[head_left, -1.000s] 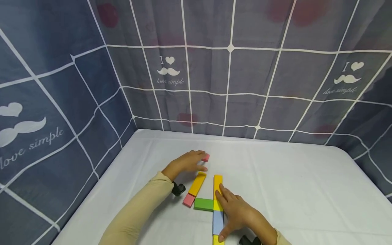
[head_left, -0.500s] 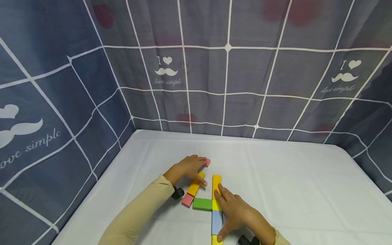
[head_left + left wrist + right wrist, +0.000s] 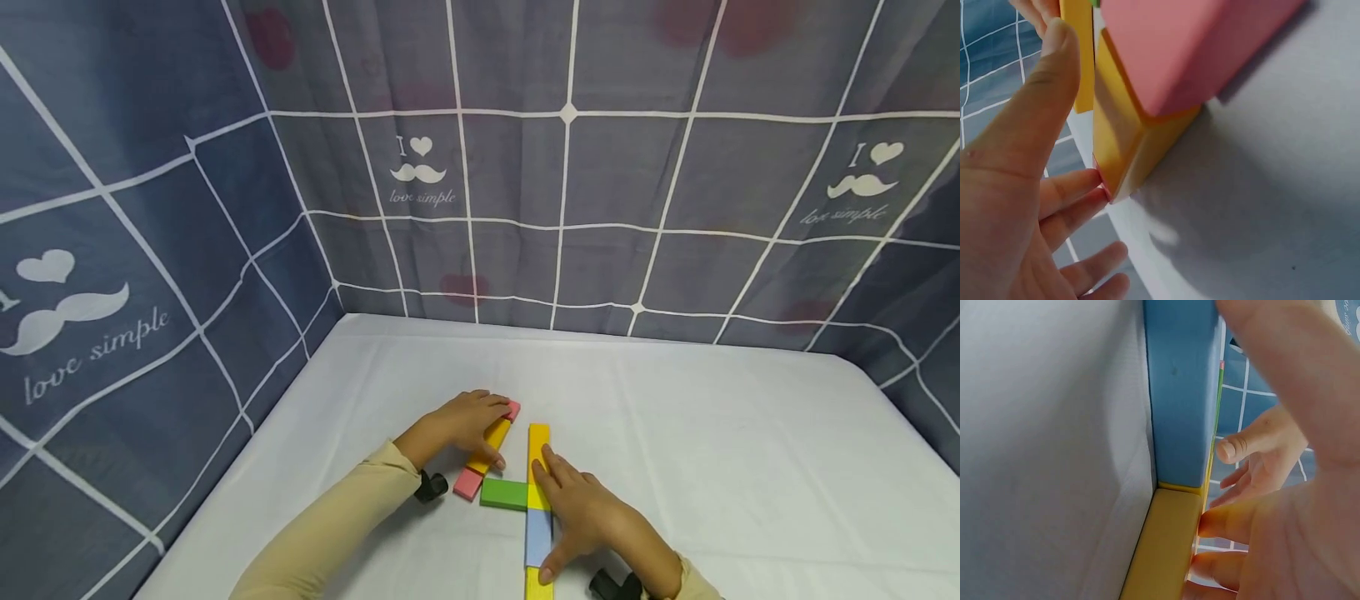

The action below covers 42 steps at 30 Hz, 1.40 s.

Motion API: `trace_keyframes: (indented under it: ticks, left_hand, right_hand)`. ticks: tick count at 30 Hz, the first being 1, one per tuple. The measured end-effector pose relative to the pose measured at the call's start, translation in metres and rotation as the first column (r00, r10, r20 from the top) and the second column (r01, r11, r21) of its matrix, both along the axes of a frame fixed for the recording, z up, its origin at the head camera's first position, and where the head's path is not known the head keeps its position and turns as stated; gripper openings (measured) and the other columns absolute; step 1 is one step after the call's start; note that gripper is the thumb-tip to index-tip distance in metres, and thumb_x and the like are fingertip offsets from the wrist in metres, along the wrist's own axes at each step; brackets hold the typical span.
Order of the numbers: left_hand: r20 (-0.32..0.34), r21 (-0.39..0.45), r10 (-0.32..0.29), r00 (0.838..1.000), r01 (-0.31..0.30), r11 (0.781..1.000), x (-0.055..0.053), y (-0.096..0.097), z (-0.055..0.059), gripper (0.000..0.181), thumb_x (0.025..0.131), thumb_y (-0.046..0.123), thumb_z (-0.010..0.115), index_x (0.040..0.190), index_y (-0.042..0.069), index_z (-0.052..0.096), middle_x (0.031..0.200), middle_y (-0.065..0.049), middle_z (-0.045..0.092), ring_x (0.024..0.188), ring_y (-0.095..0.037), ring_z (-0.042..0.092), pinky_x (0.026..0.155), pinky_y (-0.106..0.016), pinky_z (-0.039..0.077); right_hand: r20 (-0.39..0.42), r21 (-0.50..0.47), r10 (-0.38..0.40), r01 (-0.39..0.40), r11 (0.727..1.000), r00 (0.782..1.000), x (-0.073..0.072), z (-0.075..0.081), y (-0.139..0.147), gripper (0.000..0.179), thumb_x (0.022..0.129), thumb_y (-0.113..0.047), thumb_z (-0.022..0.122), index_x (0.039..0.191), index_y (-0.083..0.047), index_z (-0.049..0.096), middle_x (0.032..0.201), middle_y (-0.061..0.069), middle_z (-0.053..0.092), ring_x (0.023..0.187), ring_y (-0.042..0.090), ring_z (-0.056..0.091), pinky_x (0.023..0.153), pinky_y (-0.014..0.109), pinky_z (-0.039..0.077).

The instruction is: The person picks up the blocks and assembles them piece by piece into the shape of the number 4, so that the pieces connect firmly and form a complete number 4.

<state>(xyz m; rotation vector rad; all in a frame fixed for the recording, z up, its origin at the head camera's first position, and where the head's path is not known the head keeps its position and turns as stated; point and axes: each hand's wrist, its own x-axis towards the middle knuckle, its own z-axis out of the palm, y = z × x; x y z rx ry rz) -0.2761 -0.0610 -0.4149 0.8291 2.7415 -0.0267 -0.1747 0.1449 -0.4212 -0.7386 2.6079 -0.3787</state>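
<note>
On the white table, my left hand reaches over a slanted yellow block, its fingertips against a small pink block at that block's far end. In the left wrist view the fingers are nearly straight; the thumb stays apart from the yellow block. A second pink block meets the near end. My right hand rests along the right side of a straight column: yellow at the top, light blue, yellow at the bottom. A green block juts left from the column.
A white cloth covers the table. Grey-blue curtains with white grid lines hang behind and at the left. Black wrist cameras sit under both wrists.
My left hand has drawn the far pink block toward me, closing its gap to the slanted yellow block. My right hand has stayed by the column.
</note>
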Motion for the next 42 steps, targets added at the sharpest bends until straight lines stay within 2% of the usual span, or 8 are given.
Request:
trace_keyframes:
  ticks: [14, 23, 26, 33, 42]
  left_hand:
    - [0.02, 0.068, 0.002, 1.0, -0.004, 0.998, 0.003, -0.015, -0.006, 0.085, 0.074, 0.059, 0.07, 0.143, 0.017, 0.042, 0.149, 0.001, 0.04, 0.137, -0.025, 0.037, 0.115, -0.042, 0.029]
    - [-0.019, 0.074, -0.029, 0.999, 0.03, 0.997, 0.002, -0.015, -0.009, 0.079, 0.076, 0.058, 0.068, 0.14, 0.017, 0.046, 0.147, 0.001, 0.043, 0.132, -0.024, 0.041, 0.112, -0.04, 0.034]
    - [-0.013, 0.077, -0.04, 0.999, 0.04, 0.996, 0.001, -0.015, -0.008, 0.077, 0.077, 0.057, 0.067, 0.14, 0.018, 0.046, 0.147, 0.001, 0.043, 0.132, -0.024, 0.041, 0.112, -0.04, 0.034]
    - [-0.048, 0.104, -0.047, 0.998, 0.051, 0.993, -0.002, -0.021, 0.0, 0.071, 0.077, 0.055, 0.068, 0.136, 0.019, 0.05, 0.148, 0.0, 0.041, 0.133, -0.024, 0.04, 0.112, -0.04, 0.034]
    - [-0.03, 0.131, -0.015, 0.999, 0.019, 0.991, 0.003, -0.029, 0.0, 0.074, 0.078, 0.054, 0.069, 0.14, 0.02, 0.047, 0.151, 0.001, 0.037, 0.135, -0.026, 0.036, 0.113, -0.044, 0.032]
  right_hand:
    - [-0.006, 0.011, 0.02, -0.019, 1.0, 1.0, -0.002, -0.004, -0.006, 0.125, 0.051, -0.066, 0.08, 0.148, -0.004, 0.029, 0.157, 0.02, 0.016, 0.142, 0.035, 0.025, 0.106, 0.058, 0.033]
    - [0.009, 0.003, 0.015, -0.015, 1.0, 1.0, -0.003, -0.003, -0.006, 0.125, 0.052, -0.065, 0.08, 0.148, -0.004, 0.029, 0.157, 0.02, 0.015, 0.142, 0.036, 0.025, 0.106, 0.059, 0.033]
    - [0.025, 0.003, 0.01, -0.01, 1.0, 1.0, -0.004, -0.004, -0.006, 0.124, 0.052, -0.066, 0.079, 0.148, -0.005, 0.028, 0.157, 0.02, 0.015, 0.142, 0.036, 0.025, 0.106, 0.059, 0.033]
    - [0.01, 0.007, 0.006, -0.006, 1.0, 1.0, -0.01, -0.005, -0.006, 0.125, 0.051, -0.066, 0.079, 0.148, -0.006, 0.029, 0.157, 0.02, 0.015, 0.142, 0.036, 0.025, 0.106, 0.059, 0.033]
    - [0.007, 0.005, 0.026, -0.026, 1.0, 1.0, -0.014, -0.007, -0.004, 0.126, 0.051, -0.067, 0.078, 0.148, -0.005, 0.028, 0.157, 0.021, 0.015, 0.142, 0.037, 0.024, 0.106, 0.059, 0.032]
